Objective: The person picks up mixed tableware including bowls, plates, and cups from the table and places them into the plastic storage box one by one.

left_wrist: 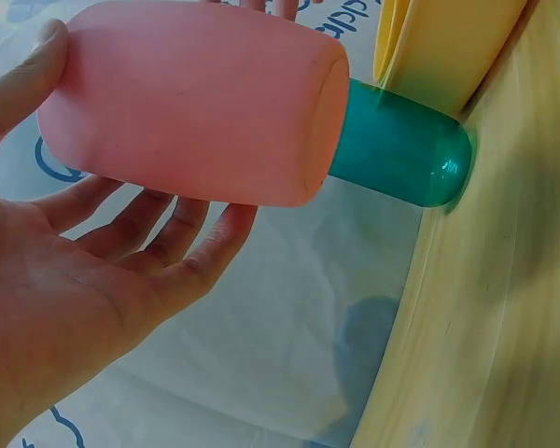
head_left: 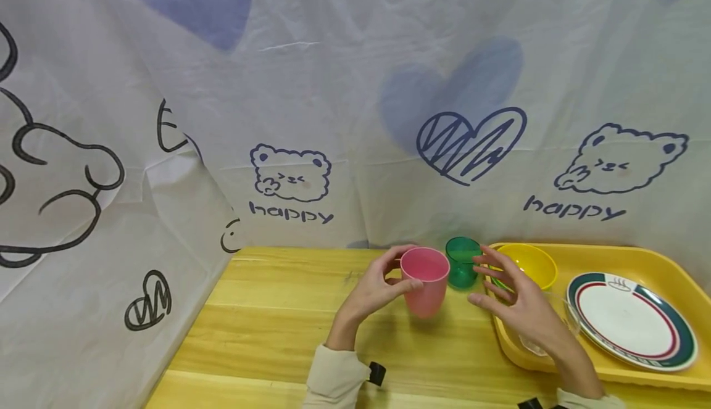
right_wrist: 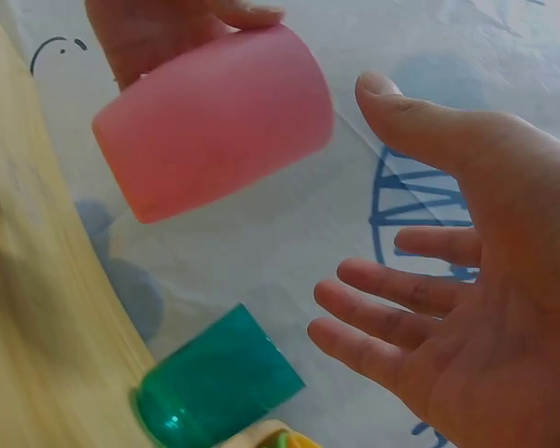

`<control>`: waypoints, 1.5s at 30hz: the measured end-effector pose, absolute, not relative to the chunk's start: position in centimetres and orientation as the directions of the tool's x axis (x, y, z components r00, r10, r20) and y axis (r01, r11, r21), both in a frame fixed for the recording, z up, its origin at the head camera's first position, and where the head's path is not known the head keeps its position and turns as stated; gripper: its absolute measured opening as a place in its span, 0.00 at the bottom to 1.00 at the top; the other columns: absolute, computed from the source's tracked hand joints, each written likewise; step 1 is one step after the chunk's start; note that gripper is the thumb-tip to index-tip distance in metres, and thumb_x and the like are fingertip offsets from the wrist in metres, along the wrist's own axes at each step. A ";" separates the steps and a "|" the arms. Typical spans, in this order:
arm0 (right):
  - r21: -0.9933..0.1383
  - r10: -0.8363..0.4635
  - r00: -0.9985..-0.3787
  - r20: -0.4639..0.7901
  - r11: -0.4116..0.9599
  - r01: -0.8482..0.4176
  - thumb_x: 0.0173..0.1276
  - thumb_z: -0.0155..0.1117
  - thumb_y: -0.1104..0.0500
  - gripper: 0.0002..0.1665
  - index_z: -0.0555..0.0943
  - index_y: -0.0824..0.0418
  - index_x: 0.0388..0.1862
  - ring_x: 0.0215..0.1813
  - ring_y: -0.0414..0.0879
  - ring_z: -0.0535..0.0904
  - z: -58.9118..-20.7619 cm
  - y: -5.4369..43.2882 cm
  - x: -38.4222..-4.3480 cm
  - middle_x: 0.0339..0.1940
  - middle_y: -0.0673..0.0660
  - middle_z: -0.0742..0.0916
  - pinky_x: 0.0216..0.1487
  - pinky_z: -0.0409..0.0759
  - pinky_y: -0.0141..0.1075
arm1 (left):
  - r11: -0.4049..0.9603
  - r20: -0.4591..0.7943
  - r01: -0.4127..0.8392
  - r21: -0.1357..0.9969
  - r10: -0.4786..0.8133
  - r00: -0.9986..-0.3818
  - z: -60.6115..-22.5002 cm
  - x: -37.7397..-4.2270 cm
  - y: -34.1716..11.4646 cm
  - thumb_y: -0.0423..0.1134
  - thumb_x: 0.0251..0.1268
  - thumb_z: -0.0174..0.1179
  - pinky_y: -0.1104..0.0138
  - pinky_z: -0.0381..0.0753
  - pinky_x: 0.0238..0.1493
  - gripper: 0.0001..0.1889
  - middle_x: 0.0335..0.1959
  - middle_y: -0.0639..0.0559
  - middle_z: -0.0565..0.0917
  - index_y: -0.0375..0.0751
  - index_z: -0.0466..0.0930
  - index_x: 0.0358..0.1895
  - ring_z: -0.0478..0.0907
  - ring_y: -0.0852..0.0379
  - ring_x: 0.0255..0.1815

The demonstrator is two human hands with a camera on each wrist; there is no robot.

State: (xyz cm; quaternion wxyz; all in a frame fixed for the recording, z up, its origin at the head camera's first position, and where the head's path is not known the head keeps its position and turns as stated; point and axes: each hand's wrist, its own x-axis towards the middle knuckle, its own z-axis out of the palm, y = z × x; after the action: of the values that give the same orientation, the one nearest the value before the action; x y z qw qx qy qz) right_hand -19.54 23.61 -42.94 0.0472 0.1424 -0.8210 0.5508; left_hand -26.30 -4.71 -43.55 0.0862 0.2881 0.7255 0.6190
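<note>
A pink plastic cup [head_left: 424,289] is gripped by my left hand [head_left: 380,285], thumb on the near side and fingers around the far side. In the left wrist view the cup [left_wrist: 196,103] is held off the wooden table, with a gap below its base. Behind it a green translucent cup [head_left: 462,267] stands upright on the table. My right hand [head_left: 519,301] is spread with nothing in it, its fingertips near the green cup and beside the tray's left end. The right wrist view shows its palm [right_wrist: 504,345] apart from both cups.
At the right lies a yellow tray [head_left: 639,255] holding a yellow bowl [head_left: 533,264], a white plate with a green and red rim [head_left: 627,322] and a clear item [head_left: 536,344]. The wooden table [head_left: 266,322] meets a printed cloth [head_left: 344,119] at its back and left edges.
</note>
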 end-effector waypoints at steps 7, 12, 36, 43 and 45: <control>-0.893 -0.207 -0.951 0.228 0.345 -0.289 0.68 0.74 0.51 0.51 0.57 0.53 0.83 0.72 0.58 0.72 -43.3 22.5 -19.7 0.73 0.60 0.73 0.63 0.73 0.25 | 0.074 0.209 0.298 0.952 0.556 -0.804 -43.4 -26.2 -4.7 0.42 0.67 0.70 0.62 0.83 0.59 0.32 0.65 0.50 0.77 0.45 0.71 0.73 0.78 0.52 0.59; -0.894 -0.226 -0.950 0.215 0.345 -0.285 0.67 0.75 0.51 0.51 0.58 0.52 0.83 0.71 0.60 0.73 -43.5 21.8 -19.8 0.74 0.60 0.73 0.63 0.75 0.28 | 0.076 0.211 0.307 0.949 0.574 -0.791 -43.2 -26.1 -4.6 0.39 0.68 0.69 0.63 0.82 0.59 0.32 0.66 0.49 0.77 0.44 0.70 0.73 0.78 0.53 0.59; -0.916 -0.209 -0.961 0.181 0.320 -0.242 0.61 0.79 0.46 0.55 0.60 0.50 0.80 0.70 0.61 0.74 -43.9 19.1 -19.9 0.74 0.58 0.73 0.61 0.81 0.40 | 0.075 0.202 0.307 0.949 0.606 -0.769 -43.3 -26.1 -4.3 0.38 0.66 0.70 0.63 0.83 0.58 0.32 0.65 0.54 0.77 0.47 0.71 0.73 0.77 0.55 0.59; -0.912 -0.194 -0.963 0.187 0.330 -0.243 0.60 0.79 0.45 0.54 0.60 0.52 0.80 0.70 0.61 0.75 -43.8 18.9 -19.9 0.73 0.58 0.73 0.60 0.81 0.40 | 0.044 0.219 0.312 0.949 0.619 -0.754 -43.2 -25.9 -4.0 0.36 0.67 0.69 0.62 0.83 0.58 0.31 0.65 0.49 0.77 0.44 0.71 0.73 0.78 0.54 0.58; -0.911 -0.189 -0.964 0.188 0.333 -0.243 0.60 0.79 0.45 0.54 0.60 0.52 0.79 0.69 0.60 0.75 -43.8 18.9 -19.9 0.72 0.58 0.74 0.60 0.81 0.39 | 0.035 0.221 0.308 0.951 0.622 -0.751 -43.2 -25.8 -3.8 0.37 0.68 0.69 0.61 0.83 0.59 0.31 0.65 0.50 0.77 0.44 0.71 0.73 0.77 0.54 0.59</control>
State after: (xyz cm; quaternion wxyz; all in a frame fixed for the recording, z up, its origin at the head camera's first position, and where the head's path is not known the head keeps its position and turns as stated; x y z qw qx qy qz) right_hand -19.90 18.94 -43.75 0.0243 0.1323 -0.8162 0.5620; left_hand -25.84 -3.78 -43.17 0.1281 0.3285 0.7079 0.6121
